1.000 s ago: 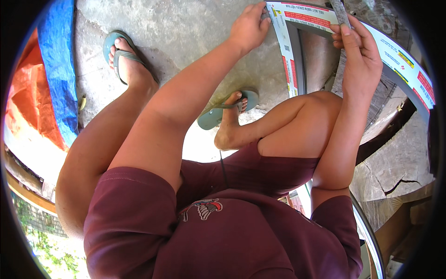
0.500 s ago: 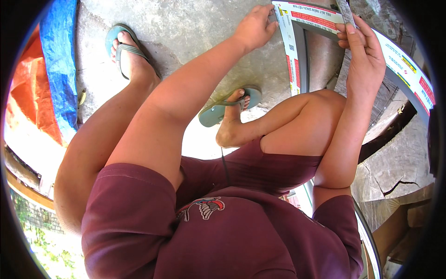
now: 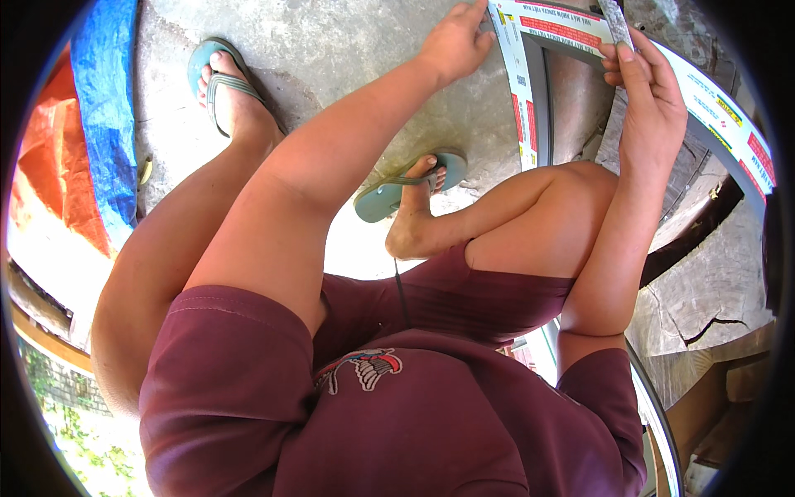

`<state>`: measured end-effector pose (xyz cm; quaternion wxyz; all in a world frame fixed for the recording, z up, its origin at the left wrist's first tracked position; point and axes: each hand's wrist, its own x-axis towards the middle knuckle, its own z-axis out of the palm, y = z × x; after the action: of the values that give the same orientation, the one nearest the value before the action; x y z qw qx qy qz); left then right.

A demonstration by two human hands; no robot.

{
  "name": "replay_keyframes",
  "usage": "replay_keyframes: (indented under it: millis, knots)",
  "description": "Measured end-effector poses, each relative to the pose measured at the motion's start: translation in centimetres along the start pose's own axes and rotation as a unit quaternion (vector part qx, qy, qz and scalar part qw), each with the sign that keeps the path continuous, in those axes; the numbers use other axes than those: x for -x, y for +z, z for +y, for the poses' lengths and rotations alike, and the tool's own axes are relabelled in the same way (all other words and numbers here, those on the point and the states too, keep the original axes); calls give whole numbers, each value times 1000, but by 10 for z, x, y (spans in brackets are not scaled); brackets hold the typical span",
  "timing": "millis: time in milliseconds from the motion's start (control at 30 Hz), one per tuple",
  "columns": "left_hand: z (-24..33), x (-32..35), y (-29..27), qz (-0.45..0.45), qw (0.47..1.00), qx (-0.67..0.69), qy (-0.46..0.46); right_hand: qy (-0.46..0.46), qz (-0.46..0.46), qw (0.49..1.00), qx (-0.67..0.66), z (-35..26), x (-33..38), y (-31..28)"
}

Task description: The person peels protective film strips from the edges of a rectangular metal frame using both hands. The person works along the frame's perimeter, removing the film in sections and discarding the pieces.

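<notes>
At the top of the view is a grey frame (image 3: 537,99) with rounded members, covered in white protective film with red and yellow print. My left hand (image 3: 455,45) is at the frame's left corner, fingers curled in and thumb sticking out beside the edge. Its fingertips run into the top of the picture, so what they grip, if anything, is hidden. Over the frame's far member, my right hand (image 3: 654,95) pinches a flat, narrow grey strip (image 3: 614,21) between thumb and fingers. The strip's upper end is cut off by the picture's edge.
Cut wooden blocks (image 3: 704,290) with dark cracks lie under and right of the frame. Blue and orange tarpaulin (image 3: 103,108) hangs at the left. My sandalled feet rest on the concrete floor (image 3: 331,50). Another filmed frame piece (image 3: 654,406) passes by my right elbow.
My left hand has shifted slightly toward the top edge, with its fingertips now cut off. The right hand keeps its hold on the strip, almost still.
</notes>
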<state>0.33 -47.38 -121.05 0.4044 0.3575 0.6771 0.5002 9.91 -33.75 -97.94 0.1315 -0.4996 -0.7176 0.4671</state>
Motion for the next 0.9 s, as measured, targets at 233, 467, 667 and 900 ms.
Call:
replay_keyframes:
  millis: [233,467,667,900]
  knots:
    - [15,3,-6,-34,997,-54,-39,-5,2,1000,9,4,-3,1]
    - [11,0,-8,-54,996,-41,-54,0,1,1000,7,1,-6,3]
    - [-22,-10,17,79,995,61,-9,-6,-11,1000,1,2,-7,2]
    - [3,-3,12,73,993,81,-52,3,-9,1000,3,3,-4,1]
